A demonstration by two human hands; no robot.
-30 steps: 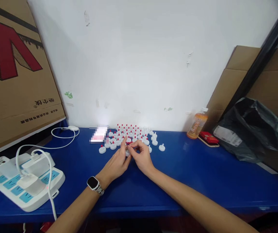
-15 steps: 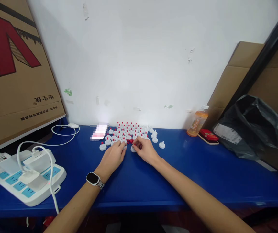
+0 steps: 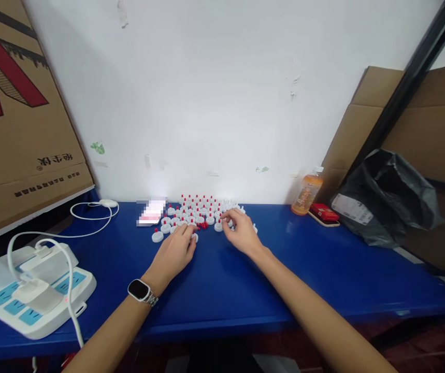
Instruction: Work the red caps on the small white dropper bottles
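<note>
On the blue table [image 3: 245,290], the left hand [image 3: 173,254] rests curled on a white cap [image 3: 194,237] at the near edge of the cap cluster [image 3: 202,212]. The right hand [image 3: 241,234] pinches another cap [image 3: 218,226], fingers half closed. Loose red plugs [image 3: 202,226] lie between the hands; a careless sweep could likely scatter them or topple the standing caps.

A blue worktop [image 3: 323,269] is set against a white wall [image 3: 214,93]. At the left edge a white power strip [image 3: 31,295] is seen with plugs and white cables [image 3: 90,217] in it, and a large cardboard box [image 3: 16,119] is leaned behind it. To the right, an orange drink bottle [image 3: 306,192] is stood just beside a red pack [image 3: 324,212], near a black plastic bag [image 3: 389,197] and more cardboard [image 3: 420,124].
</note>
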